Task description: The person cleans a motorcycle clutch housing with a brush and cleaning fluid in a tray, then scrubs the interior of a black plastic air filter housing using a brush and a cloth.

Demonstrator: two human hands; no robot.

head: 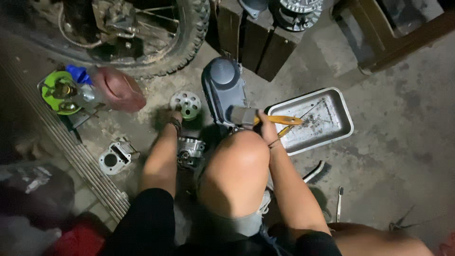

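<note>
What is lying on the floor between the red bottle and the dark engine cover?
Between the red bottle and the dark engine cover, the head view shows a round perforated metal disc on the dusty floor.

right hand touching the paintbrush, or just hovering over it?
Touching. The head view shows the right hand closed around the yellow handle of the paintbrush, its bristles against the dark engine cover, beside the metal tray.
</note>
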